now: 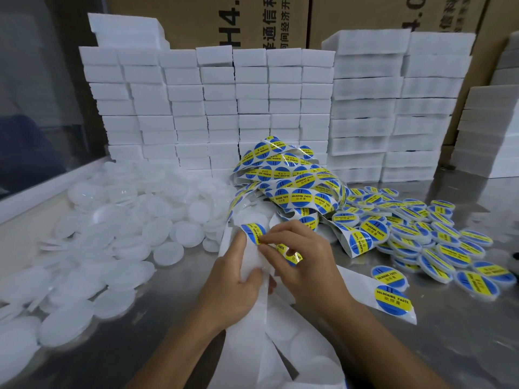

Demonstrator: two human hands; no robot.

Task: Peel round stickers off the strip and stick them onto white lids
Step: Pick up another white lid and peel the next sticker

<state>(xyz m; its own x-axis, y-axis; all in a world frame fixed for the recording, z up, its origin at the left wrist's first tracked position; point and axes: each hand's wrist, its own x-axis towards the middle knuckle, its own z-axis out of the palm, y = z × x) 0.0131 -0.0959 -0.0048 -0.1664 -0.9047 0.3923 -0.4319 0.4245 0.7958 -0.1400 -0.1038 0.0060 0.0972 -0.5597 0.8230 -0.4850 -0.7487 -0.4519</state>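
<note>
Here, a metal tabletop point(438, 346) carries the whole scene; at twelve o'clock, along its far edge, stand stacked white foam blocks point(213, 108), with cardboard cartons point(351, 18) behind them; from nine to seven o'clock lies a broad heap of plain white lids point(118, 228); at one o'clock, a tangled sticker strip point(295, 181) piles up against the foam, its round labels blue and yellow and marked "SOLDERING PASTE"; at three o'clock, a spread of labelled lids point(438, 240) covers the metal; bare white backing paper point(280, 346) trails from the centre toward six o'clock; on its right branch, at four o'clock, sits one unpeeled sticker point(393, 300); at centre, the left hand point(238, 282) grips the white strip, fingers curled over it; the right hand point(306, 262), just beside and touching, pinches the edge of a round sticker point(254, 231) with thumb and forefinger; whether that sticker lies on a lid or on backing cannot be told.
</note>
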